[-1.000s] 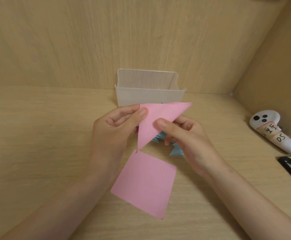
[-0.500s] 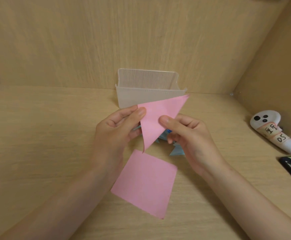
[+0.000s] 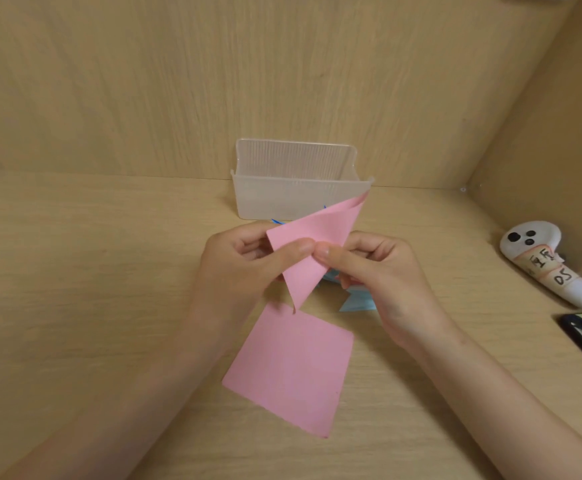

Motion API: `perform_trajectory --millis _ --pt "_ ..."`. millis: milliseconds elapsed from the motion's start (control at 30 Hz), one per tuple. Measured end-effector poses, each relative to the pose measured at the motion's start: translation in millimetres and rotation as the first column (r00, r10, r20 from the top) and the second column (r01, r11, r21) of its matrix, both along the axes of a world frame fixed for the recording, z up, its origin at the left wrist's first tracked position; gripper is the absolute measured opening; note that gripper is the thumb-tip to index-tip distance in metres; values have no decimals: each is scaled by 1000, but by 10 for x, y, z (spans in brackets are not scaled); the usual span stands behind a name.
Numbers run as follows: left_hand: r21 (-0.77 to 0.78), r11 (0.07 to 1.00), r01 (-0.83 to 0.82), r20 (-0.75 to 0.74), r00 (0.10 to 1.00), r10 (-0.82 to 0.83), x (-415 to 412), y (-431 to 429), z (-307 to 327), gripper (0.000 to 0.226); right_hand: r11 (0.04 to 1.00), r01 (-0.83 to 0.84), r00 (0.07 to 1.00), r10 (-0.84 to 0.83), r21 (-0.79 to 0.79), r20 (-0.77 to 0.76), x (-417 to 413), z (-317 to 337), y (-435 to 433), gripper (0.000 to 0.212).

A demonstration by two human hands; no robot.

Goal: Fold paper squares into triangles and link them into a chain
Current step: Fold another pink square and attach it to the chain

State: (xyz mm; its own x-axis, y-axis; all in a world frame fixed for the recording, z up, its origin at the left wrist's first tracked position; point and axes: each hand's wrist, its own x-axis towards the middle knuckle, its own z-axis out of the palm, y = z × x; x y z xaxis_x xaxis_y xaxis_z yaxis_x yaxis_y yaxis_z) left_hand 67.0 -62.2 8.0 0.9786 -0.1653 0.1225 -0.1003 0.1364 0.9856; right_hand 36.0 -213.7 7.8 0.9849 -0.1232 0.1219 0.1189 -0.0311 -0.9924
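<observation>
Pink folded triangle [image 3: 312, 247] is held mid-air at ctr, pinched by L hand [image 3: 244, 268] from 9 o'clock and by R hand [image 3: 383, 275] from 3 o'clock, thumbs nearly touching on its face. A flat pink square [image 3: 293, 372] is laid on the wood table [image 3: 109, 271] at 6 o'clock of it. Blue folded pcs [image 3: 358, 301] are seen at 4 o'clock under the R hand, w/ a clear plastic box [image 3: 296, 188] at 12 o'clock.

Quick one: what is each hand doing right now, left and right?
Left hand: closed, pinching the folded pink paper.
Right hand: closed, pinching the same paper.
</observation>
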Motion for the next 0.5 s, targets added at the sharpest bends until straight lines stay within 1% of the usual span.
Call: perform_trajectory --millis 100,200,333,500 --pt "-23 1000 8 7 1000 -8 1 -2 -17 8 1000 -24 1000 24 12 -8 -1 -8 -4 8" --pt "-66 998 -10 -24 1000 8 10 10 -29 4 998 -43 999 43 40 -15 4 -8 -7 16" --pt "-60 998 -31 -19 999 30 10 6 -33 7 1000 -10 1000 10 26 -5 1 13 -10 9" --pt "-61 997 -43 -3 999 43 -4 -13 -31 5 1000 9 1000 -9 15 0 -2 14 -7 9"
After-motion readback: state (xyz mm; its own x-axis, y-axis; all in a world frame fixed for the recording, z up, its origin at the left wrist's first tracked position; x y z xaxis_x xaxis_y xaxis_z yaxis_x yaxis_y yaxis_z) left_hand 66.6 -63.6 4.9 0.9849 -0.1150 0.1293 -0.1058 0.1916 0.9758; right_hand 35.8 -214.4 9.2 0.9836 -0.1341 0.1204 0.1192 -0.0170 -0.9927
